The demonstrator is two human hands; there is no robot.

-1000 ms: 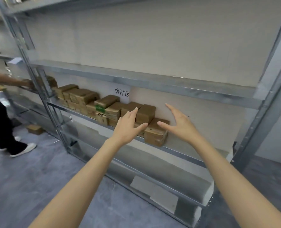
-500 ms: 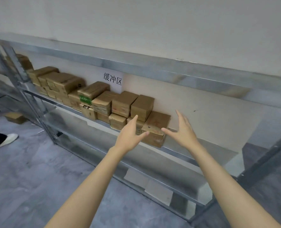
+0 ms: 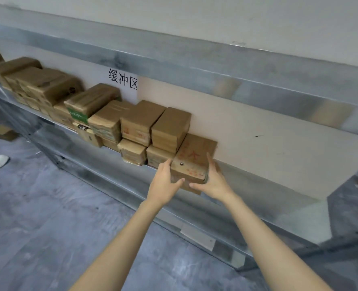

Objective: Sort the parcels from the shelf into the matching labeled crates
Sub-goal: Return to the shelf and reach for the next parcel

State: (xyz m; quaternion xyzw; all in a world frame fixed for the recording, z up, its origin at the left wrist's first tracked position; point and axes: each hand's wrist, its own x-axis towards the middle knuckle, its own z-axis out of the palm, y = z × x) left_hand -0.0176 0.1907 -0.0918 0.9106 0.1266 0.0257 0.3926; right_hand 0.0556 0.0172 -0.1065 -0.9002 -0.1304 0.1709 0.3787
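Both hands have closed in from hovering short of the stack half a second ago, and now they're on it; my left hand (image 3: 163, 183) lays its fingers along the left flank of the end parcel (image 3: 194, 158) with the thumb hooked across the front face; my right hand (image 3: 213, 181) mirrors it, fingers up the right flank, thumb round the front corner; so the box is clasped between two palms, neither hand spread wide any more.

Why two hands? I'd judge the carton too broad for one, and it sits alone at the right end of the row, one layer high, nothing on top, so it can slide out without toppling a neighbour; it rests on the metal shelf (image 3: 257, 185), its front edge overhanging the lip towards me, red handwriting on its lid, too smeared to read from here.

Just left, touching it, the other parcels (image 3: 140, 120) stand two high, packed tight along the back; further along, one with a green label (image 3: 77, 114); behind them a paper sign (image 3: 122, 80) is fixed to the wall, marking this bay.

No crates in view yet; I'll need that red marking to pick the right one.
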